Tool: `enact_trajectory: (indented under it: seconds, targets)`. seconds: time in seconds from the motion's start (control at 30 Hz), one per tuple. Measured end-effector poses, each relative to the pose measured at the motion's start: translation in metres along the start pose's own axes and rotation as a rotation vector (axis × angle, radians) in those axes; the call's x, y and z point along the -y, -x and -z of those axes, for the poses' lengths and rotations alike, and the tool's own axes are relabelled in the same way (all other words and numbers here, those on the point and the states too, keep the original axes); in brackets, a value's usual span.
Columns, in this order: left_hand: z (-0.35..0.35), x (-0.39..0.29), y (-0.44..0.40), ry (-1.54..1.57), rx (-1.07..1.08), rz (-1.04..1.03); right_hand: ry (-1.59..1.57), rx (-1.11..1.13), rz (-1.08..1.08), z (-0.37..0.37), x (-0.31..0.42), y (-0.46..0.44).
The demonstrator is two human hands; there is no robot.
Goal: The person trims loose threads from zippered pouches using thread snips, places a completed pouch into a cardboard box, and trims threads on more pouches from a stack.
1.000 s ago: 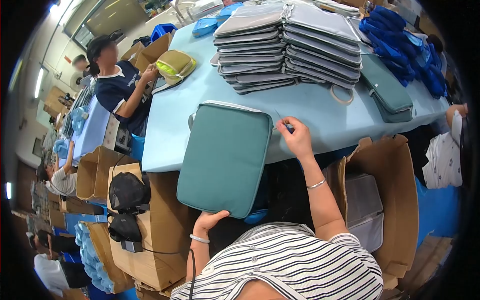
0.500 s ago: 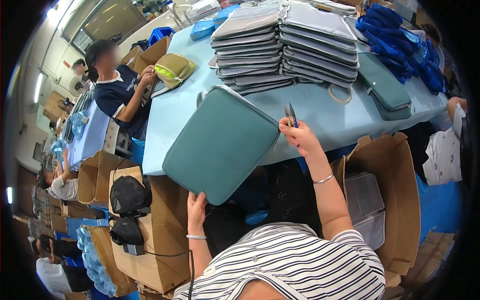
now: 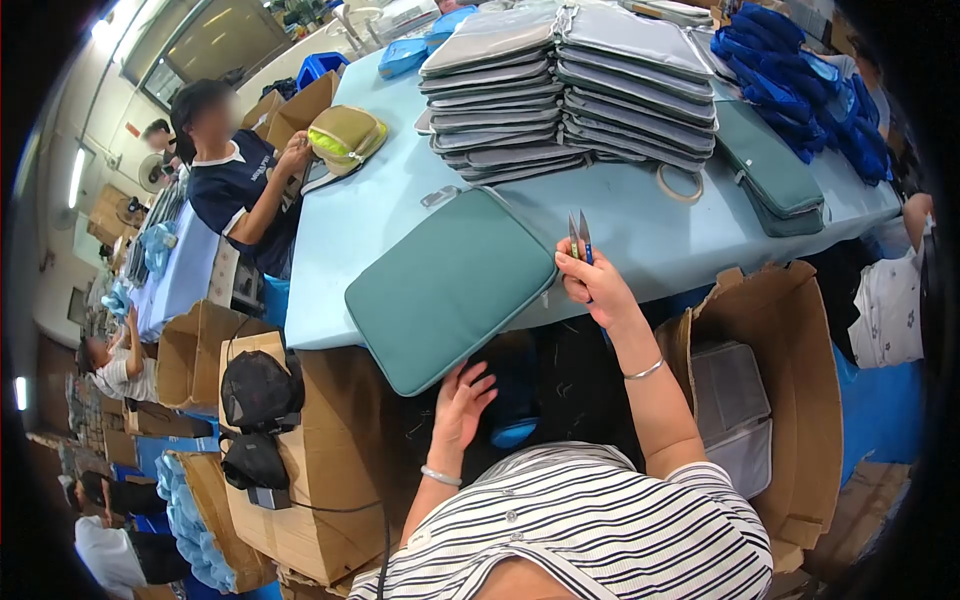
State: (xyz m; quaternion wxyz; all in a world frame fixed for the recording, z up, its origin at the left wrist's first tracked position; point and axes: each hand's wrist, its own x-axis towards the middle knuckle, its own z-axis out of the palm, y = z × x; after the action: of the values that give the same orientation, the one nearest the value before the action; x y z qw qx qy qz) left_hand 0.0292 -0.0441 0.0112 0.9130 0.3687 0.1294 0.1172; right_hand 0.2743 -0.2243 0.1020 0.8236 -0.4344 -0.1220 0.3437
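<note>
A teal zip case [image 3: 455, 290] lies at a slant on the table, its lower corner jutting past the front edge. My left hand [image 3: 462, 405] is just below the case's lower edge with fingers spread; whether a fingertip touches it I cannot tell. In my right hand [image 3: 598, 287] is a pair of thread snips [image 3: 580, 238], blades pointing up. That hand is beside the case's right corner. A grey loop or tab [image 3: 440, 196] sticks out at the case's far edge.
Stacks of grey cases [image 3: 640, 90] rise at the back of the light blue table [image 3: 335, 240]. Another teal case [image 3: 770, 180], a tape roll [image 3: 679, 184] and blue bags [image 3: 790, 85] lie to the right. Cardboard boxes [image 3: 815, 400] flank me. A co-worker [image 3: 235, 180] handles a yellow-green bag [image 3: 345, 140].
The teal case has come down flatter onto the table. My left hand has let go of its lower corner and moved right along the edge. My right hand keeps the snips.
</note>
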Motion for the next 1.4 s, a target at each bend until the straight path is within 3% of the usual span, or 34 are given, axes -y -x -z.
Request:
enact_trajectory:
  seconds: [0.07,0.17,0.27,0.57,0.67,0.77,0.9,1.1,1.2,1.27,1.33,1.4]
  targets:
    - [-0.033,0.003,-0.013,0.200,0.054,-0.036,0.029,0.000,-0.009,0.002,-0.002,0.002]
    - [-0.053,-0.001,-0.038,0.309,-0.056,-0.033,-0.063,0.048,-0.034,0.004,-0.006,0.006]
    - [-0.055,-0.002,-0.046,0.175,-0.134,-0.109,-0.284,0.055,-0.096,0.015,-0.011,0.008]
    - [-0.033,-0.003,-0.046,0.131,-0.058,-0.121,0.037,-0.131,0.040,0.000,-0.014,0.028]
    - [-0.028,-0.002,-0.044,0.148,-0.041,-0.123,0.091,-0.097,0.026,0.010,-0.019,0.029]
    - [-0.018,-0.004,-0.042,0.126,0.005,-0.148,0.082,-0.035,-0.191,0.020,-0.028,0.030]
    - [-0.013,-0.010,-0.037,0.011,0.068,-0.189,0.128,-0.081,-0.075,0.012,-0.037,0.034]
    - [-0.019,-0.017,-0.029,-0.134,0.067,-0.218,0.721,-0.426,0.410,-0.005,-0.049,0.036]
    - [-0.006,-0.018,-0.026,-0.196,0.099,-0.222,0.503,-0.357,0.354,0.007,-0.054,0.026]
    - [-0.002,-0.026,-0.020,-0.232,0.099,-0.215,0.303,-0.347,0.140,0.000,-0.017,0.028]
    - [0.003,-0.032,-0.015,-0.308,0.115,-0.161,0.276,-0.288,0.199,-0.005,0.006,0.019]
    - [0.009,-0.037,-0.011,-0.381,0.162,-0.126,0.431,-0.256,0.392,-0.008,0.015,0.001]
